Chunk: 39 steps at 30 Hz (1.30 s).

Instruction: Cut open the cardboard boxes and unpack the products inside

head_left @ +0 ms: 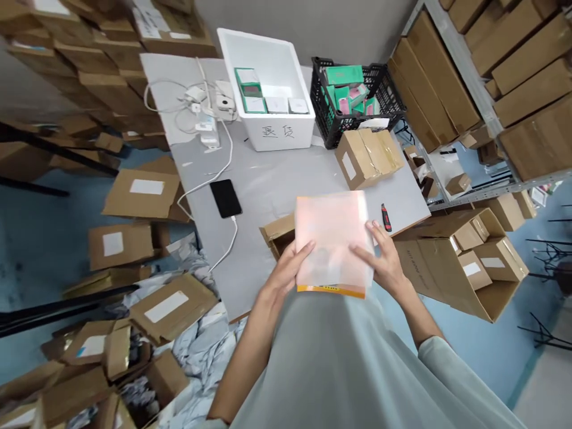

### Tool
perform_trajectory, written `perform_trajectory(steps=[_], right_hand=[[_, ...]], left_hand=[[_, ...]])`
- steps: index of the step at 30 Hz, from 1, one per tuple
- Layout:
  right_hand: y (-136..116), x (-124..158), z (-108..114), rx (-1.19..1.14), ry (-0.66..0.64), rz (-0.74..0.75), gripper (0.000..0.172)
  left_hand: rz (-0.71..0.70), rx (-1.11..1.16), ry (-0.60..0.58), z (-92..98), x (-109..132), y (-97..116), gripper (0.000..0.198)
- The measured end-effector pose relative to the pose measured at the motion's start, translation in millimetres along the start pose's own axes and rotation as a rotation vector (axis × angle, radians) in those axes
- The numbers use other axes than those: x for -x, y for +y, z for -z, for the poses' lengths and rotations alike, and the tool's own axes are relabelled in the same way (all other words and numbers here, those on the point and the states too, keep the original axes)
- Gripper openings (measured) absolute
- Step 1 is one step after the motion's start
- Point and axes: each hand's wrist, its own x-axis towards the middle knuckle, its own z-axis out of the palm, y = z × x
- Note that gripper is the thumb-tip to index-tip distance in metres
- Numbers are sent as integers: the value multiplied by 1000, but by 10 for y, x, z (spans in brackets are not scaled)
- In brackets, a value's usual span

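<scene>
Between my two hands is a flat stack of translucent pinkish packets, with an orange edge showing at its bottom. My left hand grips the stack's left side, thumb on top. On the right side my right hand holds it, thumb and a finger over the face. An open cardboard box stands partly hidden behind the stack, at the table's front edge. To the right of the stack a red and black cutter lies on the grey table.
A white foam box and a black crate with green packs stand at the back, near a taped carton. A phone with cables lies left. Cartons surround the table; a large open one is at right.
</scene>
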Motion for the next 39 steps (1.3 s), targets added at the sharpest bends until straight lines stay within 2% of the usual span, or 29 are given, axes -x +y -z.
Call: perform_trajectory(steps=[2,4,6,8,11,14,18,21,23,26,29,31,33,35,37,39], right_hand=[[66,39,-17,-131,100,-105,50],[131,53,-14,-326,132,-246,68],[206,32,-1,-507,85,-350,78],[304,-23,17,-633,29,-392,85],[517,-135,65,-790,-11,-479,80],[839,-234,177,-891,-44,-601,71],[1458,-314,373,-878,-33,-661,63],[2014,-345,403,-869,-37,-684,62],[2382,-362,303,-879,-32,-721,63],[2865,-402,-33,-882,-34,-785,61],[3217,-472,-475,-788,-69,-802,53],[3367,-524,-726,-656,-114,-824,47],[3445,-559,-886,-578,-137,-836,45],[3455,-568,-948,-549,-133,-838,48],[3392,-559,-941,-486,-107,-818,59],[3248,-559,-905,-399,-92,-744,72]], left_hand=[[1,34,66,-74,-68,-80,70],[-19,37,95,-138,-137,-116,73],[-43,11,100,-220,-199,-120,75],[-69,-31,105,-336,-251,-116,75],[-107,-75,138,-592,-327,-152,75],[-136,-97,134,-929,-433,-288,75],[-202,-166,117,-1351,-711,-638,70],[-249,-235,148,-1506,-1065,-1011,64],[-247,-269,201,-1510,-1354,-1283,59],[-147,-306,327,-1423,-1796,-1633,50],[15,-315,461,-1314,-2136,-1828,52],[85,-320,503,-1249,-2236,-1865,55],[130,-330,513,-1183,-2188,-1835,56],[164,-336,506,-1109,-1971,-1738,55],[143,-357,464,-1027,-1601,-1572,57],[14,-443,384,-937,-1141,-1342,60]])
